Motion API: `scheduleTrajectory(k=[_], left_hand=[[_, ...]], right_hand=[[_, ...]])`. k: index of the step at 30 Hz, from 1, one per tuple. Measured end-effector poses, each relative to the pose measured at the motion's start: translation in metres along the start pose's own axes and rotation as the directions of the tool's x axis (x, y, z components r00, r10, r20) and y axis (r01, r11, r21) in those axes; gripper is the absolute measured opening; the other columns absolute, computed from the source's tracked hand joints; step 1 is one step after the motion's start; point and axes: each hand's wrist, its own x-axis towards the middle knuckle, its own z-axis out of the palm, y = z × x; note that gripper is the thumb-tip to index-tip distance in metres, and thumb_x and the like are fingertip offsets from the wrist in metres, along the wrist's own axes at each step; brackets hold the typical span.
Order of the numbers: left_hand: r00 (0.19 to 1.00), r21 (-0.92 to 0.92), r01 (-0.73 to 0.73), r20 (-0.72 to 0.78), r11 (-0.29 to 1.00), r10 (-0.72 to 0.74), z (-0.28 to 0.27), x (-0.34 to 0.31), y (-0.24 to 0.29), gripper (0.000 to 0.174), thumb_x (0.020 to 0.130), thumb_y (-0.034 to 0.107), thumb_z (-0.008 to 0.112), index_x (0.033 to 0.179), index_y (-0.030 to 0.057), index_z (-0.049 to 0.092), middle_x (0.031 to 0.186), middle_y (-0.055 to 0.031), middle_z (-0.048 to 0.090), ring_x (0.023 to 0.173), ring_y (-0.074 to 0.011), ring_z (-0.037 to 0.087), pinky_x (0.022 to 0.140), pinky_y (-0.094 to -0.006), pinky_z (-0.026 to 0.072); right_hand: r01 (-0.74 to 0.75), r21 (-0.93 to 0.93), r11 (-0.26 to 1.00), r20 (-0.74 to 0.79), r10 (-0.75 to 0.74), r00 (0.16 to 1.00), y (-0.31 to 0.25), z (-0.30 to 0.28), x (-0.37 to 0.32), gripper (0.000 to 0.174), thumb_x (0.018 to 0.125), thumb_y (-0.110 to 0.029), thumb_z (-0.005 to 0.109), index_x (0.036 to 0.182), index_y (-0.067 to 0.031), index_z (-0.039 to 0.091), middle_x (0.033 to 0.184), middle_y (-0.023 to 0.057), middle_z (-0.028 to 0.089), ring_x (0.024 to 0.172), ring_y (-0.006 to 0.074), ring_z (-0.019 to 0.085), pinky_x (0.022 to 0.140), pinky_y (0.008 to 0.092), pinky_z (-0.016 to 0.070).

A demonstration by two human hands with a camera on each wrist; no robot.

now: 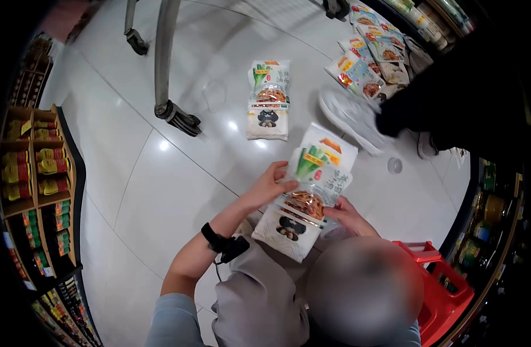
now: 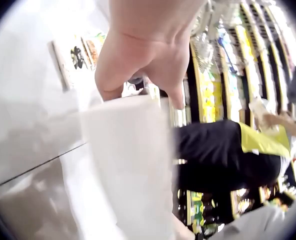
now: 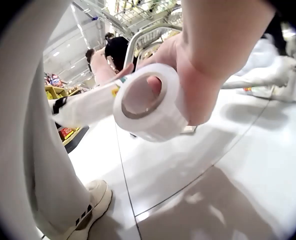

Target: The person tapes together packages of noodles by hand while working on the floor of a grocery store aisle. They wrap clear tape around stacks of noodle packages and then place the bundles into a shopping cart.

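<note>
A noodle packet [image 1: 318, 173] with a green-onion picture lies against a white bag [image 1: 284, 231] bearing a black cat drawing. My left hand [image 1: 271, 185] grips this bundle at its left edge, thumb over the front. At its right edge is my right hand [image 1: 351, 217], thumb on the packet's side. The right wrist view shows a roll of clear tape [image 3: 175, 112] in my right hand [image 3: 188, 75], a fingertip showing through its core. In the left wrist view, the bundle's pale back [image 2: 130, 165] fills the middle below my left hand [image 2: 145, 60].
A similar bundle [image 1: 268, 118] lies on the floor ahead. Several packets [image 1: 372, 52] are piled at the back right, beside a person's white shoe [image 1: 352, 118]. A clear tape ring [image 1: 394, 166] lies nearby. Cart wheels [image 1: 179, 118], a red stool [image 1: 444, 289] and shelves [image 1: 40, 168] stand around.
</note>
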Motion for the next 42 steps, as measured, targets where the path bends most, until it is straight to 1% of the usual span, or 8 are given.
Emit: scheduleTrajectory(k=[4, 10, 14, 16, 24, 26, 39, 42], left_hand=[[0.986, -0.136, 0.155, 0.088, 0.978, -0.144, -0.004, 0.021, 0.001, 0.04, 0.086, 0.021, 0.056, 0.116, -0.0044, 0.046, 0.107, -0.0118, 0.057, 0.092, -0.0146, 0.056, 0.076, -0.0272, 0.0467], [0.983, -0.368, 0.097, -0.11, 0.925, -0.147, -0.009, 0.023, -0.018, 0.034, 0.088, 0.026, 0.054, 0.106, -0.0027, 0.052, 0.099, -0.0097, 0.06, 0.085, -0.0136, 0.058, 0.073, -0.0269, 0.0486], [0.982, -0.417, 0.045, -0.149, 0.908, -0.118, -0.006, 0.016, -0.012, 0.036, 0.087, 0.028, 0.055, 0.107, -0.0013, 0.051, 0.1, -0.0094, 0.06, 0.084, -0.0129, 0.059, 0.072, -0.0263, 0.0495], [0.978, -0.423, 0.042, -0.169, 0.905, -0.124, -0.006, 0.014, -0.01, 0.036, 0.088, 0.028, 0.054, 0.109, -0.0011, 0.05, 0.1, -0.0094, 0.06, 0.085, -0.0133, 0.06, 0.073, -0.0262, 0.0496], [0.974, -0.444, 0.021, -0.194, 0.896, -0.119, 0.009, 0.007, 0.005, 0.039, 0.09, 0.031, 0.05, 0.111, -0.0016, 0.048, 0.105, -0.0105, 0.059, 0.09, -0.0155, 0.059, 0.078, -0.0287, 0.0488], [0.978, -0.462, 0.019, -0.174, 0.887, -0.112, 0.012, 0.006, 0.008, 0.04, 0.09, 0.032, 0.049, 0.112, -0.0018, 0.048, 0.107, -0.0107, 0.058, 0.091, -0.0161, 0.059, 0.078, -0.0294, 0.0488], [0.999, -0.551, 0.038, 0.042, 0.834, -0.018, 0.005, -0.007, 0.012, 0.06, 0.085, 0.046, 0.05, 0.124, 0.0017, 0.039, 0.117, -0.0105, 0.054, 0.1, -0.0204, 0.057, 0.083, -0.0336, 0.0491], [0.996, -0.548, 0.068, 0.08, 0.834, -0.028, 0.007, -0.007, 0.014, 0.062, 0.084, 0.048, 0.05, 0.124, 0.0019, 0.039, 0.117, -0.01, 0.053, 0.101, -0.0194, 0.056, 0.084, -0.0335, 0.0482]], right_hand=[[0.125, -0.317, 0.94, 0.096, -0.1, 0.99, -0.033, 0.009, 0.014, 0.039, 0.081, -0.01, 0.062, 0.116, -0.0022, 0.047, 0.107, 0.0042, 0.058, 0.094, 0.0109, 0.055, 0.081, 0.0249, 0.0458], [0.228, -0.287, 0.931, 0.047, -0.224, 0.973, -0.045, 0.002, 0.006, 0.031, 0.092, -0.025, 0.046, 0.11, 0.0001, 0.05, 0.1, 0.0064, 0.061, 0.082, 0.009, 0.056, 0.068, 0.0238, 0.044], [0.191, -0.659, 0.728, -0.243, -0.447, 0.861, -0.054, -0.003, -0.022, 0.026, 0.086, -0.021, 0.055, 0.109, -0.0089, 0.054, 0.093, 0.0058, 0.063, 0.06, 0.0162, 0.057, 0.056, 0.0245, 0.0446], [0.141, -0.919, 0.367, -0.18, -0.711, 0.679, -0.071, 0.009, -0.037, 0.027, 0.078, -0.02, 0.063, 0.103, -0.0106, 0.058, 0.097, 0.0034, 0.062, 0.054, 0.0136, 0.055, 0.049, 0.0242, 0.0435], [0.241, -0.966, 0.096, 0.089, -0.749, 0.656, -0.073, 0.025, -0.031, 0.023, 0.069, -0.02, 0.069, 0.09, -0.0122, 0.061, 0.08, -0.001, 0.055, 0.052, 0.0139, 0.054, 0.045, 0.0252, 0.0434], [0.35, -0.936, -0.019, 0.211, -0.828, 0.519, -0.068, 0.018, -0.027, 0.015, 0.069, -0.017, 0.067, 0.083, -0.0119, 0.061, 0.078, -0.0017, 0.055, 0.053, 0.0146, 0.055, 0.045, 0.0258, 0.0435], [0.321, -0.945, -0.066, 0.273, -0.704, 0.656, -0.106, 0.035, -0.051, 0.015, 0.062, -0.006, 0.067, 0.074, -0.0093, 0.06, 0.069, -0.0012, 0.055, 0.049, 0.0156, 0.052, 0.043, 0.0254, 0.0413], [0.349, -0.937, -0.014, 0.191, -0.857, 0.479, -0.109, 0.034, -0.041, 0.016, 0.062, -0.003, 0.066, 0.076, -0.0088, 0.06, 0.069, 0.0001, 0.055, 0.049, 0.0147, 0.052, 0.042, 0.0242, 0.0403]])
